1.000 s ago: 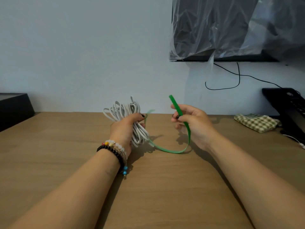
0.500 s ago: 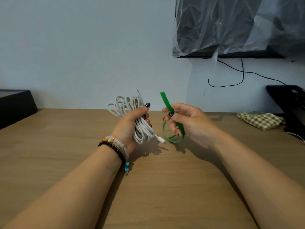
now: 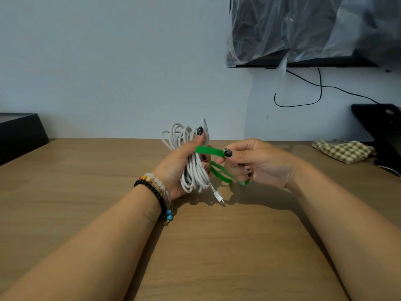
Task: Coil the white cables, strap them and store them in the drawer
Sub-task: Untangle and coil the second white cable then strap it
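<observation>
while left hand [image 3: 173, 168] grips white cable coil [image 3: 193, 170] | right hand [image 3: 260, 164] pinches green strap [image 3: 209, 151] beside it

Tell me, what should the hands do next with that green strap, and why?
Probably the right hand should pull the green strap around the coiled white cable. The left hand grips the bundle, but the strap only reaches its side; the rest hangs loose.

The left hand [image 3: 173, 166] covers the middle of the white cable coil [image 3: 191, 170], and where the green strap [image 3: 209, 151] runs behind the coil cannot be told. The right hand [image 3: 260, 164] hides part of the strap's lower loop. Far left of the coil, a black box [image 3: 19, 133] is cut by the frame edge (likewise the dark device [image 3: 382, 127] far right).
</observation>
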A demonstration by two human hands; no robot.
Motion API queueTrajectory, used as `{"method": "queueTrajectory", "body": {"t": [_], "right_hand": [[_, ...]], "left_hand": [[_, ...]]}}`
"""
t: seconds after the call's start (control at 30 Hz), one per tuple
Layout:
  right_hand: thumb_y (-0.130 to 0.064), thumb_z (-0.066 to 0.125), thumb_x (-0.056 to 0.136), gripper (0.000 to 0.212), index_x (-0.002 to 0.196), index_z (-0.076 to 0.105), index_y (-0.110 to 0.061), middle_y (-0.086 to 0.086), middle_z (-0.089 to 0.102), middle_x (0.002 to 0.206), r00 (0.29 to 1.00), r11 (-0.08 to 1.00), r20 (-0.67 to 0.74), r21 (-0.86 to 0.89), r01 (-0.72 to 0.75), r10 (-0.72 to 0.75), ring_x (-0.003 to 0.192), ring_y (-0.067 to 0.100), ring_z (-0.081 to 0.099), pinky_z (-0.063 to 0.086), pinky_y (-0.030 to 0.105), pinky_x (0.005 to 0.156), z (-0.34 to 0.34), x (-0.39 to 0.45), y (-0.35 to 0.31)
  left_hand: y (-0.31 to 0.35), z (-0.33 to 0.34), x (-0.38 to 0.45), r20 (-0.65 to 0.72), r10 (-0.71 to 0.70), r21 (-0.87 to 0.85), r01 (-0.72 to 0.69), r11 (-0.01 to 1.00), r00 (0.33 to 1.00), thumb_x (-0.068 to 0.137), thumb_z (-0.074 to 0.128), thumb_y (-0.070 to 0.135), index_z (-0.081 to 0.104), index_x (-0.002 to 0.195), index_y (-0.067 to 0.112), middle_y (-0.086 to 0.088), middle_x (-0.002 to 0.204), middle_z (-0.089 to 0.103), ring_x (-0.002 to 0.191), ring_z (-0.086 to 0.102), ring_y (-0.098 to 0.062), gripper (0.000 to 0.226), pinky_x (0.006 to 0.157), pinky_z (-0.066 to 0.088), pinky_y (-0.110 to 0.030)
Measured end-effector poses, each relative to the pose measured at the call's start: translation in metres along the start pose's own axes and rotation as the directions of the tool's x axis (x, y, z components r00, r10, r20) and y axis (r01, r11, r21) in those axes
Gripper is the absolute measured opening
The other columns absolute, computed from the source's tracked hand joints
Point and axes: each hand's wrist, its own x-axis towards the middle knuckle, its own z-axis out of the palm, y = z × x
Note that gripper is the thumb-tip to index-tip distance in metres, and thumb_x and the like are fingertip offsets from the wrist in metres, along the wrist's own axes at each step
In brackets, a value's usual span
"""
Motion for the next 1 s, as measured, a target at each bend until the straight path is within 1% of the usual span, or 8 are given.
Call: {"method": "queueTrajectory", "body": {"t": [0.07,0.17,0.3,0.53,0.63,0.73,0.87,1.0], "right_hand": [[-0.027,0.066,0.079,0.019,0.088,0.076,-0.014,0.0,0.032,0.052,0.999,1.0,0.035,-0.005,-0.016,0.017,0.051,0.013,0.024,0.019,0.028,0.052,0.001,0.0,0.0],[-0.028,0.07,0.082,0.015,0.086,0.076,-0.016,-0.003,0.037,0.05,0.999,0.996,0.006,-0.082,-0.048,0.048,0.049,0.012,0.025,0.017,0.029,0.052,0.002,0.001,0.001],[-0.025,0.064,0.08,0.015,0.078,0.076,-0.017,-0.005,0.037,0.048,0.99,0.991,-0.118,-0.102,-0.087,0.075,0.047,0.01,0.024,0.015,0.028,0.052,0.001,0.002,0.002],[-0.024,0.067,0.079,0.016,0.079,0.073,-0.009,-0.006,0.042,0.043,0.952,0.973,-0.292,-0.173,-0.153,0.098,0.042,0.008,0.028,0.022,0.021,0.047,0.008,0.007,0.006],[-0.018,0.065,0.087,0.015,0.081,0.072,-0.006,-0.006,0.041,0.04,0.931,0.971,-0.355,-0.185,-0.155,0.081,0.04,0.008,0.028,0.023,0.021,0.047,0.011,0.008,0.006],[-0.018,0.064,0.089,0.017,0.084,0.072,-0.003,-0.005,0.039,0.04,0.913,0.968,-0.402,-0.195,-0.155,0.066,0.041,0.01,0.028,0.031,0.017,0.044,0.011,0.009,0.006],[-0.019,0.067,0.087,0.017,0.08,0.072,-0.005,-0.002,0.038,0.041,0.894,0.968,-0.444,-0.195,-0.156,0.055,0.041,0.012,0.028,0.035,0.011,0.043,0.011,0.009,0.005],[-0.018,0.068,0.086,0.017,0.075,0.071,-0.006,-0.004,0.036,0.039,0.879,0.972,-0.474,-0.182,-0.148,0.045,0.04,0.011,0.027,0.035,0.01,0.041,0.012,0.009,0.004]], "left_hand": [[0.0,0.001,-0.001,-0.036,-0.014,0.03,0.015,0.999,0.999,0.075,0.066,0.047,0.059,0.089,0.007,-0.004,0.063,0.057,0.046,0.056,-0.01,0.042,0.05,0.048,-0.022],[0.0,0.003,-0.003,-0.035,-0.028,0.091,0.031,0.995,0.999,0.076,0.062,0.048,0.06,0.091,0.007,-0.003,0.061,0.059,0.046,0.057,-0.01,0.044,0.051,0.05,-0.022],[0.0,0.006,-0.004,-0.013,-0.023,0.134,0.025,0.991,1.0,0.078,0.061,0.048,0.063,0.077,0.014,-0.002,0.06,0.058,0.044,0.054,-0.011,0.034,0.051,0.047,-0.024],[-0.001,0.007,-0.004,-0.001,-0.019,0.193,0.019,0.981,1.0,0.076,0.064,0.05,0.059,0.087,0.013,0.0,0.061,0.058,0.047,0.054,-0.011,0.039,0.053,0.047,-0.023],[-0.001,0.01,-0.005,0.007,-0.007,0.175,0.005,0.985,1.0,0.074,0.066,0.048,0.06,0.085,0.01,-0.001,0.06,0.06,0.048,0.056,-0.012,0.04,0.05,0.05,-0.023],[-0.001,0.011,-0.005,0.017,0.001,0.108,-0.003,0.994,1.0,0.077,0.059,0.041,0.064,0.08,0.008,-0.004,0.061,0.063,0.049,0.061,-0.014,0.034,0.048,0.051,-0.023],[0.0,0.012,-0.007,0.058,0.011,0.07,-0.015,0.997,0.998,0.065,0.067,0.041,0.074,0.071,0.012,-0.006,0.065,0.065,0.053,0.064,-0.015,0.031,0.05,0.053,-0.024],[-0.001,0.01,-0.006,0.035,-0.022,0.119,0.018,0.993,0.999,0.077,0.077,0.026,0.067,0.082,0.008,-0.005,0.065,0.064,0.053,0.062,-0.014,0.021,0.05,0.053,-0.024]]}}
